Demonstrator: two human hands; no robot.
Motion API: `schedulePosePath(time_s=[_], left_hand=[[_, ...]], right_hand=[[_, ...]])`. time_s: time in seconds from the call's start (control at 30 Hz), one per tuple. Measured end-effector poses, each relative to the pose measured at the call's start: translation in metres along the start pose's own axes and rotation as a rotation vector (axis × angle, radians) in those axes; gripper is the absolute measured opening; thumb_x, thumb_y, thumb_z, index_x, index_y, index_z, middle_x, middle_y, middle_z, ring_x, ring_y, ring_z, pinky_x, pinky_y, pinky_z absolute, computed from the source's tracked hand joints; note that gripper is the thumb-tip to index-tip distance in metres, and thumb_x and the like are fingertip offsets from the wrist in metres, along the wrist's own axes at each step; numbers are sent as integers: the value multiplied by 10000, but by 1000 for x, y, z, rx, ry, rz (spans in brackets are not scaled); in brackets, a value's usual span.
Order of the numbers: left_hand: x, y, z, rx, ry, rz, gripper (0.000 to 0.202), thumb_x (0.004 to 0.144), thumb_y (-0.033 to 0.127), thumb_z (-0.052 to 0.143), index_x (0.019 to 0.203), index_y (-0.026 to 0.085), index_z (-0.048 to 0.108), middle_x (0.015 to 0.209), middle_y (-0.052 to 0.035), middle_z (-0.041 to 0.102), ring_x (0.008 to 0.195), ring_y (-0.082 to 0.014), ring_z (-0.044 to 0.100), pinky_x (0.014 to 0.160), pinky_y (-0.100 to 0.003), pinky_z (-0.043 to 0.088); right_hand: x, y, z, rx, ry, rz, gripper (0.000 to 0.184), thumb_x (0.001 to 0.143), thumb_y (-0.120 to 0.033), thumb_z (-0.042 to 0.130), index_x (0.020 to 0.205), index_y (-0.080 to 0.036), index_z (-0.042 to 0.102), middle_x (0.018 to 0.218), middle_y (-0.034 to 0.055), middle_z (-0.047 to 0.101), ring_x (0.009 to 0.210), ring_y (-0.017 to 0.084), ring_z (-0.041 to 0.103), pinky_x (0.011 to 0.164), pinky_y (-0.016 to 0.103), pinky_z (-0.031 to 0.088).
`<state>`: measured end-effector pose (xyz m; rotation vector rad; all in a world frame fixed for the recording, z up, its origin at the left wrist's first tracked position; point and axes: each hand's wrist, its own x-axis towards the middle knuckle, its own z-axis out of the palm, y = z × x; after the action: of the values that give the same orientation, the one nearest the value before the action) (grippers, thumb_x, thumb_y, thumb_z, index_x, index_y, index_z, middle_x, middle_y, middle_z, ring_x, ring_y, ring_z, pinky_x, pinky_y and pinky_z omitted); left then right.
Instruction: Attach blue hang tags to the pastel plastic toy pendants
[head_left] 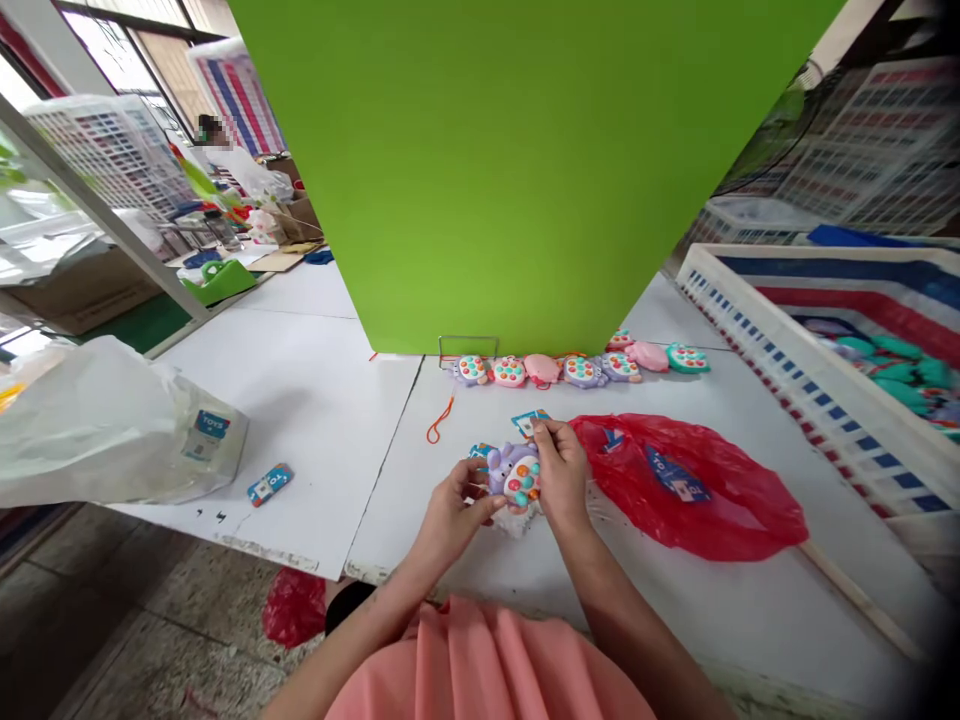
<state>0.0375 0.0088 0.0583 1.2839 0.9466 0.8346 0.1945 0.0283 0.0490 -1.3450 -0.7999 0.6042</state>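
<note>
A small purple toy (514, 473) with coloured round buttons is held above the white table (315, 420) near its front edge, between both my hands. My left hand (448, 513) grips its left side with curled fingers. My right hand (561, 475) grips its right side and pinches a blue printed card (529, 421) at the toy's top. Another blue card (480, 452) shows behind the toy's left edge. Clear plastic wrap hangs under the toy.
A row of several similar toys (577, 369) lies before a green board (517, 170). A red plastic bag (694, 490) with blue cards sits at right, a white bag (112, 425) at left, a loose card (269, 484), an orange cord (441, 420). A white crate (840, 385) holds more toys.
</note>
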Motion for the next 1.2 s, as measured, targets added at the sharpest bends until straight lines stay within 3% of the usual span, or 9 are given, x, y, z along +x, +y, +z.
schedulePosePath(time_s=[0.13, 0.3, 0.47, 0.6, 0.77, 0.87, 0.97, 1.07, 1.2], left_hand=[[1, -2, -5, 52, 43, -13, 228, 788, 356, 593, 856, 139, 583, 708, -16, 588, 645, -122, 559, 574, -239, 494], [1, 5, -8, 57, 33, -54, 252, 773, 387, 607, 777, 135, 592, 647, -18, 582, 617, -128, 548, 586, -252, 472], [-4, 24, -12, -405, -112, -170, 288, 731, 403, 671, 726, 138, 558, 715, -13, 540, 640, -98, 503, 624, -230, 449], [-3, 31, -20, -562, -85, -154, 326, 706, 410, 709, 686, 133, 540, 697, -11, 521, 622, -84, 477, 622, -216, 413], [3, 21, -35, -454, 65, -103, 315, 671, 406, 740, 709, 129, 595, 601, 23, 509, 545, -76, 442, 548, -218, 369], [6, 13, -39, -354, 128, -74, 303, 689, 387, 730, 831, 127, 668, 656, -1, 599, 586, -91, 499, 603, -235, 392], [5, 13, -37, -281, 93, -32, 306, 736, 378, 689, 920, 134, 684, 709, -25, 653, 655, -121, 556, 706, -270, 422], [2, 16, -34, -229, 27, 1, 314, 770, 382, 651, 966, 136, 673, 693, -25, 659, 637, -133, 571, 730, -292, 429], [-1, 18, -29, -123, -82, 14, 353, 796, 418, 600, 977, 124, 669, 610, -12, 609, 554, -121, 527, 650, -278, 424]], right_hand=[[2, -1, -5, 13, 29, 9, 256, 797, -422, 583, 832, -169, 590, 731, 7, 600, 656, 149, 542, 622, 276, 433], [-1, -2, -7, 11, 17, 0, 268, 791, -434, 586, 837, -170, 592, 716, 7, 598, 638, 146, 543, 600, 269, 436], [-5, 0, -3, 92, -27, 98, 293, 776, -468, 598, 821, -179, 573, 671, -13, 562, 590, 128, 515, 560, 246, 430], [-9, 0, -2, 65, -132, 130, 319, 775, -492, 594, 804, -175, 573, 676, -4, 575, 607, 139, 535, 567, 252, 445], [-17, -19, -13, -106, -267, -2, 233, 824, -420, 556, 817, -189, 579, 573, -37, 515, 514, 119, 471, 506, 234, 389], [-26, -34, -17, -210, -521, -5, 193, 821, -364, 554, 754, -187, 594, 563, -38, 497, 492, 104, 422, 471, 221, 326], [-35, -41, -15, -219, -722, 67, 187, 797, -324, 553, 681, -184, 599, 568, -34, 513, 493, 97, 417, 462, 213, 305], [-39, -37, -11, -195, -753, 175, 191, 788, -315, 538, 657, -188, 595, 520, -48, 477, 441, 86, 382, 422, 205, 284], [-40, -27, -9, -141, -761, 249, 203, 794, -345, 550, 673, -185, 584, 527, -45, 474, 433, 82, 379, 394, 194, 286]])
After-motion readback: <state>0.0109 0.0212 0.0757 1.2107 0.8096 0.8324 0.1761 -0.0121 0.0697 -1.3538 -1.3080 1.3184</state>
